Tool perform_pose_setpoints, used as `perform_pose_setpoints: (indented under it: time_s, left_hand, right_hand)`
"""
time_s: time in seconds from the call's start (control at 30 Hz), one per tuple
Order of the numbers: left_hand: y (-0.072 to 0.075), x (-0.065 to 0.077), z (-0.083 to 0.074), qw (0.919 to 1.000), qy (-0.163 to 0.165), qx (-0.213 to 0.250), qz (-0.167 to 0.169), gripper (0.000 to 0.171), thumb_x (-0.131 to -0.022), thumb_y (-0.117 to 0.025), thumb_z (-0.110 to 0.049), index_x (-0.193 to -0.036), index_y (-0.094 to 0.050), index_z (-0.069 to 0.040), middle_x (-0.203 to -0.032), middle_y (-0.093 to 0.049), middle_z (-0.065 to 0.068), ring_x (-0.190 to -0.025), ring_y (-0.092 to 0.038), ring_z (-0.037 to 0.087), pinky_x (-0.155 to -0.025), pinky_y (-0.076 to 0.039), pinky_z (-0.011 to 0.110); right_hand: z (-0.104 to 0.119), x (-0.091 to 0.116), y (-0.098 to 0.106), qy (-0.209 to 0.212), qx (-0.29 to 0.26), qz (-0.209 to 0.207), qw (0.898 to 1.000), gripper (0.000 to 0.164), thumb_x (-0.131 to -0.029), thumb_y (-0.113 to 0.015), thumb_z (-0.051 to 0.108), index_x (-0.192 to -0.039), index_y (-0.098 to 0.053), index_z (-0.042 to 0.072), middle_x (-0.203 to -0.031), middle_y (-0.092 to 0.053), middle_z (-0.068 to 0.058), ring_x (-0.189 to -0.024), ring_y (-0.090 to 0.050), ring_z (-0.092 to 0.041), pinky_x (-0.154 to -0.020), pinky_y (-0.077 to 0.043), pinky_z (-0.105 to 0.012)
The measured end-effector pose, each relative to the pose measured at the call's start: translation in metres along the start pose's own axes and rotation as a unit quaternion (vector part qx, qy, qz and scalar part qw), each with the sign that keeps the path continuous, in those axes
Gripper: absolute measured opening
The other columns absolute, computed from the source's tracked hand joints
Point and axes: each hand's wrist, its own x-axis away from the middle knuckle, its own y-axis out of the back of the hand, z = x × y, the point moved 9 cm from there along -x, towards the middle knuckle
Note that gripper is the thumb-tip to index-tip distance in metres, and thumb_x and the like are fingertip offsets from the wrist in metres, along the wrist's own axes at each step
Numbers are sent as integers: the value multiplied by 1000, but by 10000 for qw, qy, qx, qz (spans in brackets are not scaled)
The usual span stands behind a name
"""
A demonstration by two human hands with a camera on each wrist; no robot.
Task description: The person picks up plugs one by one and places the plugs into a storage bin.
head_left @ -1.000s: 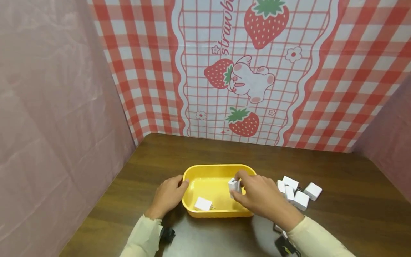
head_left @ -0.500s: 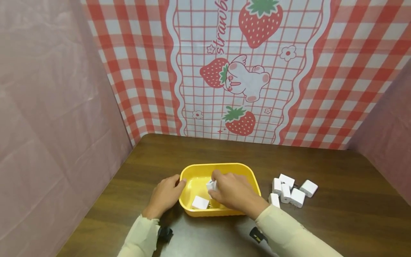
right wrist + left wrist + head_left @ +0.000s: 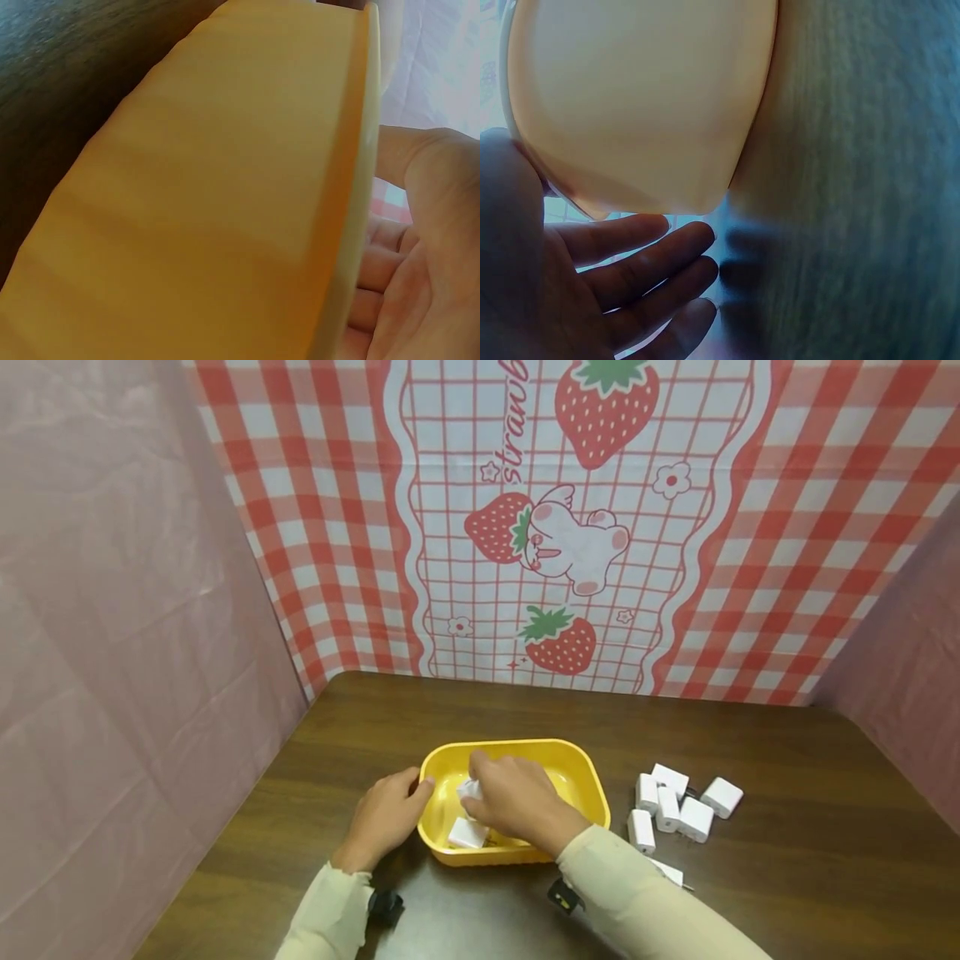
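In the head view, my right hand reaches over the near side into a yellow plastic bin. Between thumb and fingers it pinches a white charger plug, mostly hidden by the hand. Just below that plug, another white charger plug lies flat on the bin's floor near the front left. My left hand holds the bin's left end, thumb over the rim and fingers along the outer wall, as the left wrist view also shows. The right wrist view has the bin's outer side hiding my right fingertips.
Several white charger plugs lie loosely grouped on the brown wooden table, right of the bin. One more plug sits partly behind my right sleeve. A red-and-white checked strawberry cloth hangs behind the table.
My right hand has carried the charger plug leftward from the bin's right side to above the left part, lower near the plug lying there. My left hand stays on the bin's left end.
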Motion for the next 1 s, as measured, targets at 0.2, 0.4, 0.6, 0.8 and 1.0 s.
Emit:
perform_pose_setpoints:
  time_s: [0.2, 0.4, 0.6, 0.8, 1.0]
  left_hand:
    - [-3, 0, -1, 10000, 17, 43, 77, 24, -101, -55, -35, -86, -60, -18, -68, -51, -1, -64, -49, 17, -61, -39, 35]
    - [-3, -1, -1, 10000, 28, 33, 73, 24, -101, -54, -36, -84, -59, -18, -68, -51, -1, -65, -49, 18, -61, -39, 35]
    - [-3, 0, 0, 9999, 38, 81, 52, 24, -101, -55, -35, -86, -61, -18, -69, -52, -1, -66, -50, 18, -63, -40, 36]
    - [-1, 0, 1, 10000, 35, 40, -8, 25, -101, -55, -35, -84, -59, -18, -68, -52, 0, -66, -50, 19, -62, -39, 36]
    - [-2, 0, 1, 9999, 113, 58, 37, 24, -101, -55, -36, -86, -61, -18, -69, -52, 0, -66, -50, 18, -62, -39, 36]
  right_hand:
    - [1, -2, -7, -1, 6, 68, 10000, 34, -90, -72, 39, -108, -60, 12, -66, -51, 5, -55, -48, -14, -49, -40, -31]
    - [2, -1, -10, 12, -91, 74, 9999, 35, -91, -72, 37, -110, -60, 11, -68, -52, 4, -57, -49, -14, -51, -41, -31]
    - [2, 1, -14, -44, 63, 276, 9996, 37, -92, -68, 39, -116, -66, 11, -77, -62, 0, -65, -55, -15, -60, -49, -36]
    - [2, 8, -5, 52, 31, 222, 9997, 40, -92, -66, 40, -120, -69, 12, -85, -69, 1, -72, -61, -15, -65, -52, -38]
    - [-16, 26, 22, -208, -365, 134, 9990, 35, -93, -66, 39, -118, -70, 15, -97, -72, 1, -88, -67, -16, -72, -52, -40]
